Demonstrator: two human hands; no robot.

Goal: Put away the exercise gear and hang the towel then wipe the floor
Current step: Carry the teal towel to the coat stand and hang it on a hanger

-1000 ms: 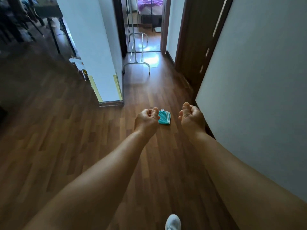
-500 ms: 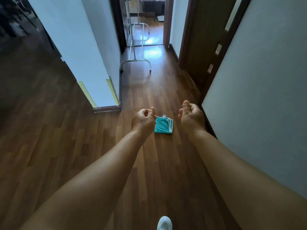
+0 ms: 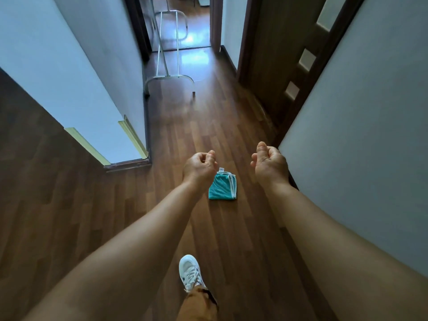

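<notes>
A small teal cloth (image 3: 222, 186), folded into a rough square with white edging and a small white tag, lies flat on the brown wood floor (image 3: 203, 126). It sits between the two outstretched hands and below them, its near-left corner hidden behind the left wrist. The left hand (image 3: 199, 167) is loosely curled, fingers folded toward the palm, holding nothing. The right hand (image 3: 269, 161) is half open, palm up, fingers bent, also empty. Neither touches the cloth.

Compared with a second ago, the cloth appears larger and lower in view, and a white sneaker (image 3: 190, 272) has swung forward between the forearms: the person has walked closer. This looks like the approach to picking up the cloth, probably for wiping the floor or for hanging; which it is meant for cannot be told.

Beyond the hands, the hallway runs ahead. A pale wall (image 3: 361, 140) stands close beside the right hand, with a dark door (image 3: 278, 72) further along it. To the left hand's side, a wall corner (image 3: 129, 135) juts out, well apart. Ahead, a metal rack (image 3: 169, 77) stands across the passage before a doorway. The floor around the cloth lies bare, leaving room to crouch and reach down.
</notes>
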